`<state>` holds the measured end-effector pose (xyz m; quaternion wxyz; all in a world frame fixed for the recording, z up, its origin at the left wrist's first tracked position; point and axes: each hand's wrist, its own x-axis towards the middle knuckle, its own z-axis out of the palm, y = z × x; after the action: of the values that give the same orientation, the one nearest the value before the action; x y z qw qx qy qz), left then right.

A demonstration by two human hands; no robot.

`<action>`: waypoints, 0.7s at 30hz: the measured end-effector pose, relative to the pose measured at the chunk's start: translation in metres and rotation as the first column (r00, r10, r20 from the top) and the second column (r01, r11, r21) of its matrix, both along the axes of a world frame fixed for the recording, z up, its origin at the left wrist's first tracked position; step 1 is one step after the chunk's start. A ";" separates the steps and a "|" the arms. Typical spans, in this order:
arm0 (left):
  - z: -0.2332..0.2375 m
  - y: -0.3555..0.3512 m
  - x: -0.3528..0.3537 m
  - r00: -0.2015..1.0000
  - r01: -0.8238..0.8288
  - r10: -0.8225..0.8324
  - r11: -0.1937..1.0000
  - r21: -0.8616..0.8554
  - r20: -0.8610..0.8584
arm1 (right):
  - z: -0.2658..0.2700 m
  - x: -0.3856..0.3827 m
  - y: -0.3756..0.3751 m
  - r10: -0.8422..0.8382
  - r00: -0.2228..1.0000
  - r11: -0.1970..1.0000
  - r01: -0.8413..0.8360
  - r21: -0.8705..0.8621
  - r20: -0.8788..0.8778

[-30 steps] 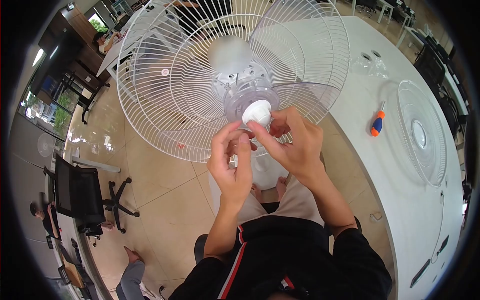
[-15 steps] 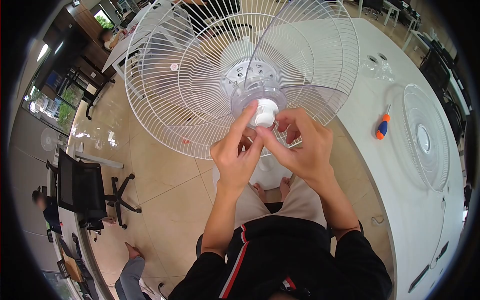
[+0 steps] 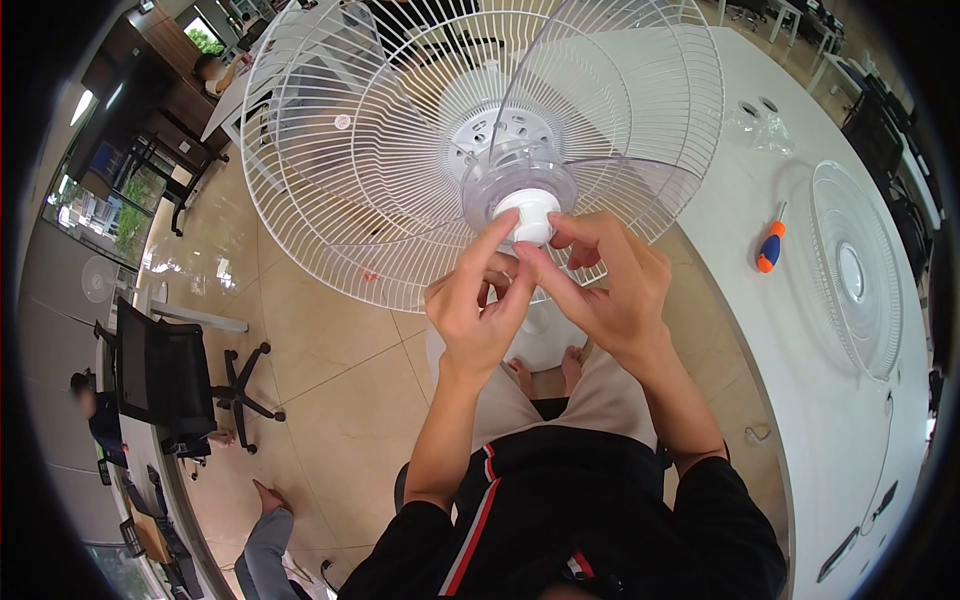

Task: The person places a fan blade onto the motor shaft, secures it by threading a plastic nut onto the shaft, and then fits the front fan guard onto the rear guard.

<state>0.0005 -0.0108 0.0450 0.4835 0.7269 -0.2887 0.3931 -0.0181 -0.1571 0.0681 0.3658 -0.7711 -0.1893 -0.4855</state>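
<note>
A white round knob [image 3: 533, 216] sits at the centre of the clear fan blades [image 3: 625, 185]. From the left, my left hand [image 3: 478, 300] pinches the knob, its index finger along the knob's side. On the other side my right hand [image 3: 612, 285] has thumb and fingertips on the knob too, and the two thumbs nearly meet below it. Behind the blades stands the white wire rear guard [image 3: 330, 180], with a small round sticker. The fan's white base [image 3: 545, 345] is on the floor near the feet.
On the white table [image 3: 740, 300] at the right are an orange and blue screwdriver [image 3: 770, 248], the front guard [image 3: 852, 275], a plastic bag [image 3: 768, 132] and a cable. A black chair [image 3: 165, 375] stands left. Other people sit at the left.
The knob shows its round rim more fully now and looks turned between my fingers. Both hands keep nearly the same place. The view has shifted slightly.
</note>
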 end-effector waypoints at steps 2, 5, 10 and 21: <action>0.001 -0.003 0.000 1.000 0.015 -0.015 1.000 -0.011 -0.013 | -0.002 0.003 -0.001 -0.007 1.000 1.000 0.007 0.009 0.025; -0.001 -0.004 0.003 0.999 0.042 -0.042 0.999 -0.022 0.005 | -0.004 0.001 -0.004 -0.017 1.000 1.000 0.017 -0.009 -0.015; 0.003 0.001 0.000 0.998 0.049 -0.047 0.998 0.038 -0.050 | 0.009 -0.002 -0.003 -0.010 1.000 0.999 0.011 -0.042 0.021; -0.002 -0.003 -0.003 0.997 0.040 -0.042 0.999 -0.021 -0.072 | 0.000 0.004 0.000 -0.057 0.998 0.998 0.057 -0.003 -0.028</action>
<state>-0.0021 -0.0136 0.0431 0.5088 0.7297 -0.2820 0.3594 -0.0144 -0.1567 0.0684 0.3533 -0.7833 -0.1627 -0.4848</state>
